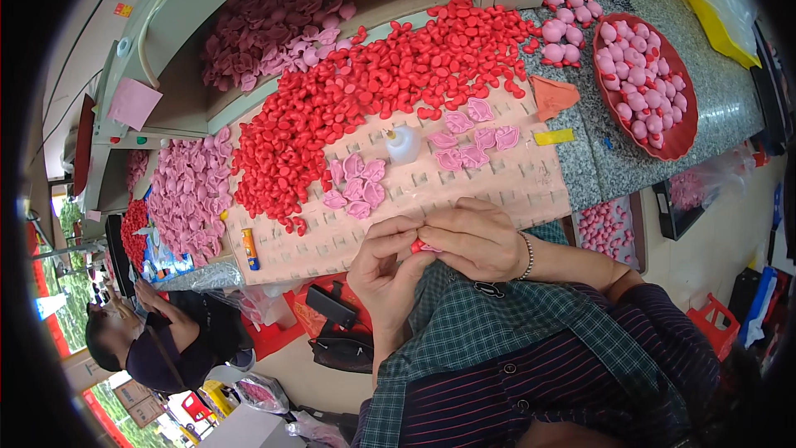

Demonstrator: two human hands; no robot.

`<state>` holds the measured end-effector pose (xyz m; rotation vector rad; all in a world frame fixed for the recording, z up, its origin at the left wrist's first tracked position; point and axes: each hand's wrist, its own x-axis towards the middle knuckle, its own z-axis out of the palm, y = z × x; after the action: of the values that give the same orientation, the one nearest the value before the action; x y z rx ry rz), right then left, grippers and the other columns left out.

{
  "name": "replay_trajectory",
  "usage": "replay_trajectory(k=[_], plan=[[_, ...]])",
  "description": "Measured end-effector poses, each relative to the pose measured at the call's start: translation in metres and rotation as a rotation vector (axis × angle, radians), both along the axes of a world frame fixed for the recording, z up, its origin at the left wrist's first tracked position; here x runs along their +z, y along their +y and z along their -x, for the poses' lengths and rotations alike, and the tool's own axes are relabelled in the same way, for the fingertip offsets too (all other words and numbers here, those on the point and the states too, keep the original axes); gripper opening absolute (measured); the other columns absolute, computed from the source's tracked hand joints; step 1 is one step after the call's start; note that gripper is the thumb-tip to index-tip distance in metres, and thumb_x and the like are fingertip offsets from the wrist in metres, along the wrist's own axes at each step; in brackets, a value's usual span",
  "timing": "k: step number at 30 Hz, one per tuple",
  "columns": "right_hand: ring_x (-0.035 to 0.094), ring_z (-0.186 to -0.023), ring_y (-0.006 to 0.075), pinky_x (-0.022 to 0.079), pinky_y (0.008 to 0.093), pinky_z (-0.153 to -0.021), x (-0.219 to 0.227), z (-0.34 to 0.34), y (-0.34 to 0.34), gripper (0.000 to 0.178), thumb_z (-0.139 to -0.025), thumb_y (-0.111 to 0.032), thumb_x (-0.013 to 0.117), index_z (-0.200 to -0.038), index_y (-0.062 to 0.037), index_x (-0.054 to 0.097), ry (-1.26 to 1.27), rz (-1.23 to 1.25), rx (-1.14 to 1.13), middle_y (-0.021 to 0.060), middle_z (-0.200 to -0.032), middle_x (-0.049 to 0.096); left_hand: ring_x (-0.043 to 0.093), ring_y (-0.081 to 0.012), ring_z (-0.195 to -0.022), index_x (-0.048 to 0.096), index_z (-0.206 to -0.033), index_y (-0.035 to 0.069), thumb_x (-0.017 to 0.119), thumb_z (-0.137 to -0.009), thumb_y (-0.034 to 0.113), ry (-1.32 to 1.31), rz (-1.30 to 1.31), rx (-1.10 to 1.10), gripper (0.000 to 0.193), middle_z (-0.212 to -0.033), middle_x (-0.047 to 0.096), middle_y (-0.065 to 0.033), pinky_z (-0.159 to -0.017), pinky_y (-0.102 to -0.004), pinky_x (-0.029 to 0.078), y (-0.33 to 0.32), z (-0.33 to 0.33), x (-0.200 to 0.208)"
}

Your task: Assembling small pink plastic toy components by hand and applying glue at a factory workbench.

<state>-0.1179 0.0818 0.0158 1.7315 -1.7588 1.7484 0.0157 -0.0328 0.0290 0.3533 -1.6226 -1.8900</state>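
Observation:
Close in front of my apron, my left hand (384,268) and my right hand (478,238) meet fingertip to fingertip. Between them they pinch a small red rubbery piece (417,245) with a bit of pink showing against it; most of it is hidden by the fingers. Beyond my hands, thin curled pink pieces lie in two groups, one to the left (356,187) and one to the right (474,141). A white squeeze bottle with a narrow tip (403,145) stands between these groups. Behind them spreads a large heap of glossy red pieces (373,79).
A red scalloped bowl (609,99) of round pink figures stands at the right. More pink pieces (189,195) are heaped at the left, near a glue stick (250,249). Behind the red heap opens a grey machine (178,50). Another person (178,336) sits at the lower left.

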Motion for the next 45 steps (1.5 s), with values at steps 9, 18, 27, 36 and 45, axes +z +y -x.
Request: replay_trajectory(k=[9, 18, 27, 36, 45], plan=[[0.066, -0.077, 0.0231, 0.050, 0.0308, -0.060, 0.002, 0.002, 0.003, 0.033, -0.071, 0.002, 0.073, -0.102, 0.0068, 0.066, 0.088, 0.090, 0.012, 0.0175, -0.099, 0.065, 0.065, -0.0241, -0.100, 0.062, -0.101, -0.002, 0.082, -0.077, 0.005, -0.057, 0.423, -0.007, 0.032, -0.110, 0.066, -0.0220, -0.085, -0.0305, 0.053, -0.003, 0.001, 0.008], [0.065, -0.074, 0.0225, 0.050, 0.0295, -0.059, 0.003, 0.004, 0.010, 0.031, -0.073, 0.004, 0.072, -0.103, 0.0073, 0.066, 0.061, 0.107, -0.014, 0.0177, -0.099, 0.066, 0.069, -0.0249, -0.092, 0.063, -0.093, -0.001, 0.084, -0.071, 0.000, -0.064, 0.511, 0.103, 0.031, -0.102, 0.069, -0.0192, -0.080, -0.0315, 0.056, 0.014, 0.010, 0.014], [0.066, -0.081, 0.0212, 0.051, 0.0308, -0.064, -0.010, 0.008, 0.015, 0.036, -0.075, 0.004, 0.073, -0.111, -0.0005, 0.068, 0.016, 0.038, -0.016, 0.0153, -0.108, 0.065, 0.061, -0.0213, -0.108, 0.055, -0.124, -0.003, 0.075, -0.085, 0.002, -0.180, -0.074, -0.081, 0.044, -0.122, 0.058, -0.0152, -0.092, -0.0315, 0.049, 0.017, 0.011, 0.014], [0.065, -0.097, 0.0171, 0.056, 0.0295, -0.083, 0.000, 0.005, 0.022, 0.041, -0.092, 0.004, 0.060, -0.131, 0.0063, 0.049, -1.291, -0.058, 0.529, 0.0162, -0.125, 0.056, 0.064, -0.0191, -0.088, 0.061, -0.120, -0.002, 0.080, -0.077, 0.000, -0.214, 0.521, 0.112, 0.046, -0.111, 0.067, -0.0162, -0.078, -0.0292, 0.052, 0.014, 0.016, 0.006], [0.064, -0.102, 0.0167, 0.057, 0.0246, -0.084, -0.002, -0.006, 0.013, 0.024, -0.092, 0.009, 0.058, -0.115, 0.0048, 0.060, -1.111, -0.009, 0.332, 0.0142, -0.110, 0.060, 0.059, -0.0206, -0.107, 0.058, -0.122, -0.003, 0.067, -0.087, -0.005, -0.258, 0.281, 0.055, 0.036, -0.120, 0.057, -0.0148, -0.087, -0.0306, 0.051, 0.021, 0.017, 0.008]])
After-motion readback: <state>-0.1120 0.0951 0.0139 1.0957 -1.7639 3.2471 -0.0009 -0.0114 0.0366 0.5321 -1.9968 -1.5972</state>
